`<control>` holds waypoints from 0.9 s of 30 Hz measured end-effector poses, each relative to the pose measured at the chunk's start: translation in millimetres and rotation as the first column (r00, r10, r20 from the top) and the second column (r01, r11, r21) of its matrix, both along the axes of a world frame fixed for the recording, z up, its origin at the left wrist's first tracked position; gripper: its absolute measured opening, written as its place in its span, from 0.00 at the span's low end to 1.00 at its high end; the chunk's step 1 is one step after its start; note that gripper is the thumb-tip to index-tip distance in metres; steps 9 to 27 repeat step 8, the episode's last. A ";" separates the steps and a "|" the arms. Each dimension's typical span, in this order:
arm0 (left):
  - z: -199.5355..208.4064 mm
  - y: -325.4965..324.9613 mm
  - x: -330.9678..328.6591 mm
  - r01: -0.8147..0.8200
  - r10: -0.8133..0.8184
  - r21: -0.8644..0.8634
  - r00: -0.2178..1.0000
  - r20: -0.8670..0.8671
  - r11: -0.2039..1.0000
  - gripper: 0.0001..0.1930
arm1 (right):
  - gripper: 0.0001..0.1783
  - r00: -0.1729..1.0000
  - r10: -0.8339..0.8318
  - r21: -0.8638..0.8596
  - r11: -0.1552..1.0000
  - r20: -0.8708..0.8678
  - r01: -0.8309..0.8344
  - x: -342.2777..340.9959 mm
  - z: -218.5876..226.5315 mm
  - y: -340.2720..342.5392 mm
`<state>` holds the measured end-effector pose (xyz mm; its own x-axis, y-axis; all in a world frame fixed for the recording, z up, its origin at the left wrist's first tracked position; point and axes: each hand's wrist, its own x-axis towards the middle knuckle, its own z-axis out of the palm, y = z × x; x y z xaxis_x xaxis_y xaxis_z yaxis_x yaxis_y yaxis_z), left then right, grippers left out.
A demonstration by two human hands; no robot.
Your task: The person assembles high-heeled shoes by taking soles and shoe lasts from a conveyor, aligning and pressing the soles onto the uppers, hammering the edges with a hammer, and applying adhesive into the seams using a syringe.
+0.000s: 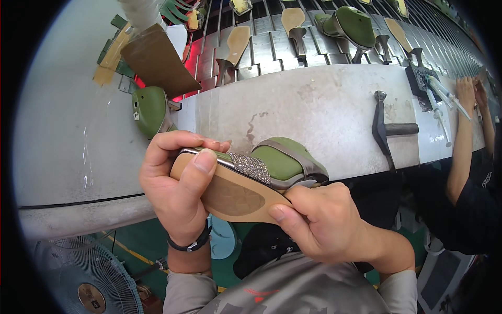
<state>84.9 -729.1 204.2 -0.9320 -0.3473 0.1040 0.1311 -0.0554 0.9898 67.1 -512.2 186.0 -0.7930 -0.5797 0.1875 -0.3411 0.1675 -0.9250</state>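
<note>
Between my hands is a shoe on a green last [285,157], tilted so that its tan sole [232,196] faces me. A glittery band crosses the upper, and a metallic strap runs round the heel end. My left hand [178,180] grips the toe end, thumb on the sole and fingers over the far edge. Toward the heel end, my right hand [324,220] pinches the sole's narrow part between thumb and curled fingers. Another green last with a strap [150,111] rests on the bench just beyond my left hand.
A hammer [384,128] lies on the bench at right, near a dark block holding syringes [436,94]. Behind, a slatted metal conveyor [266,47] carries heeled soles and a green last [353,27]. A co-worker's arms [463,125] are at far right; a fan [89,277] stands lower left.
</note>
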 end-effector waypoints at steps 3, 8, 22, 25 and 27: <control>1.3 2.9 -7.5 0.032 -0.031 0.026 0.999 -0.024 0.999 0.10 | 0.17 1.000 -0.013 0.113 0.994 0.013 0.011 -7.9 9.6 6.5; -4.1 -13.7 -22.3 0.155 -0.171 -0.176 0.982 -0.084 0.972 0.11 | 0.21 0.942 -0.137 0.246 0.945 -0.307 0.218 -19.5 20.7 20.4; -4.1 -13.7 -22.3 0.155 -0.171 -0.176 0.982 -0.084 0.972 0.11 | 0.21 0.942 -0.137 0.246 0.945 -0.307 0.218 -19.5 20.7 20.4; -4.1 -13.7 -22.3 0.155 -0.171 -0.176 0.982 -0.084 0.972 0.11 | 0.21 0.942 -0.137 0.246 0.945 -0.307 0.218 -19.5 20.7 20.4; -4.1 -13.7 -22.3 0.155 -0.171 -0.176 0.982 -0.084 0.972 0.11 | 0.21 0.942 -0.137 0.246 0.945 -0.307 0.218 -19.5 20.7 20.4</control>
